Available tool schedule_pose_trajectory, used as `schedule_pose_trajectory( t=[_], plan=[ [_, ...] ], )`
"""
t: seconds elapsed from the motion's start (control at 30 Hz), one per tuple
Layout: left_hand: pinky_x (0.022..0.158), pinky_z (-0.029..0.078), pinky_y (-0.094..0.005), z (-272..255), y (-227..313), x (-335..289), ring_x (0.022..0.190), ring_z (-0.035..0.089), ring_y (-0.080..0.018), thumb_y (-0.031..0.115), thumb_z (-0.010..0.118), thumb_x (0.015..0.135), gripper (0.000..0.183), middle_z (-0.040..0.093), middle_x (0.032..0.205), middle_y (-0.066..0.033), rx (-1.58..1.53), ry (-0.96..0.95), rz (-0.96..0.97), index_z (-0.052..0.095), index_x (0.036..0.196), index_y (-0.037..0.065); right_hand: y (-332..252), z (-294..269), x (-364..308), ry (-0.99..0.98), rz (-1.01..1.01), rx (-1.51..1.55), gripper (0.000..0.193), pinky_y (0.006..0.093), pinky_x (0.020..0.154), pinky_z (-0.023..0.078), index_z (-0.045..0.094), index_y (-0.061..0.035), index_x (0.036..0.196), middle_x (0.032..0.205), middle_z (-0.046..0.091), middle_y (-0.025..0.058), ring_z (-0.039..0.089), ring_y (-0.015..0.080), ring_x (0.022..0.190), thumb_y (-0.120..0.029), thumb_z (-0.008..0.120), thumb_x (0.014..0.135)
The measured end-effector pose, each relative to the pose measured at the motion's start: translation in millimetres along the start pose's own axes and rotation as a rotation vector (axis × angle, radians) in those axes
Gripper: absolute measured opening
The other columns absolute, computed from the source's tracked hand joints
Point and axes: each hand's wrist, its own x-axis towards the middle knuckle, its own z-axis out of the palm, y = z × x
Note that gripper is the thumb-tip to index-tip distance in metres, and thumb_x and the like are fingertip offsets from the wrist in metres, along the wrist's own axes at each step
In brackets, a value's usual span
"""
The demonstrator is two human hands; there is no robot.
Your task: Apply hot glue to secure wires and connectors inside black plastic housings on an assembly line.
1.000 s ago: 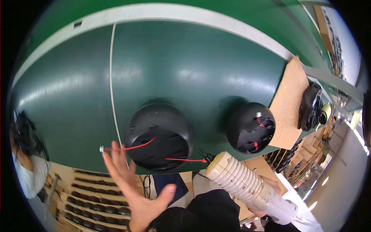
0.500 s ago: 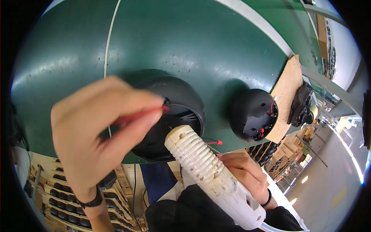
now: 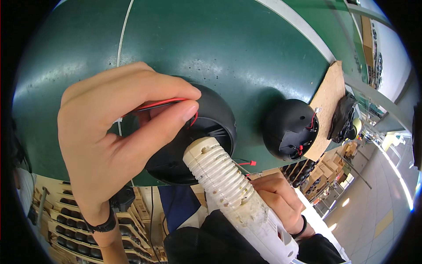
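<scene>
Head view: the person's left hand (image 3: 127, 119) has thumb and forefinger clamped on a red-and-black wire (image 3: 165, 102), above the near rim-side of a large black shell (image 3: 217, 105). That shell lies on the green table (image 3: 246, 57), its hollow turned toward the person. The right hand (image 3: 279, 196) holds a pale ribbed tool (image 3: 222, 174), fingers curled together along its right side, their tips hidden. The tool's blunt end covers part of the hollow; whether it touches cannot be told. A red plug (image 3: 252, 163) sticks out just beside the tool. To the right sits a smaller shell (image 3: 283, 125), near a brown board (image 3: 329, 103) and a black bag (image 3: 343, 119).
</scene>
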Motion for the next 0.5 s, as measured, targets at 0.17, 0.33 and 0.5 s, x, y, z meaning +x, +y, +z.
schedule_pose_trajectory(
  t=[0.17, 0.33, 0.5],
  plan=[
    [0.064, 0.045, -0.0227, -1.5, -3.8, -2.8, 0.070, 0.061, -0.0147, -0.006, 0.070, 0.076, 0.016, 0.065, 0.079, -0.0104, -0.021, -0.012, -0.010, 0.070, 0.092, -0.004, 2.3, 1.0, -0.6, -0.003, -0.002, -0.002, 0.029, 0.0337, 0.059, 0.053, 0.062, 0.0059, 0.096, 0.090, 0.062, 0.0155, 0.064, 0.0282, 0.075, -0.003, 0.074, 0.072],
    [0.063, 0.044, -0.0247, -11.5, -3.8, -11.4, 0.070, 0.060, -0.0168, -0.007, 0.070, 0.071, 0.019, 0.063, 0.080, -0.0105, -0.004, 0.023, 0.088, 0.068, 0.090, -0.003, 2.2, -4.9, -4.5, -0.034, -0.001, -0.009, 0.030, 0.0330, 0.057, 0.052, 0.063, 0.0066, 0.095, 0.087, 0.062, 0.0146, 0.064, 0.0270, 0.072, -0.004, 0.074, 0.069],
    [0.059, 0.043, -0.0266, -22.1, -7.6, -28.2, 0.066, 0.058, -0.0173, 0.000, 0.073, 0.065, 0.020, 0.062, 0.079, -0.0099, -0.131, -0.116, 0.069, 0.069, 0.085, 0.001, 2.1, -8.9, -8.5, -0.039, -0.003, -0.043, 0.030, 0.0340, 0.057, 0.052, 0.064, 0.0060, 0.094, 0.086, 0.062, 0.0145, 0.064, 0.0272, 0.071, -0.006, 0.074, 0.068]
  ],
)
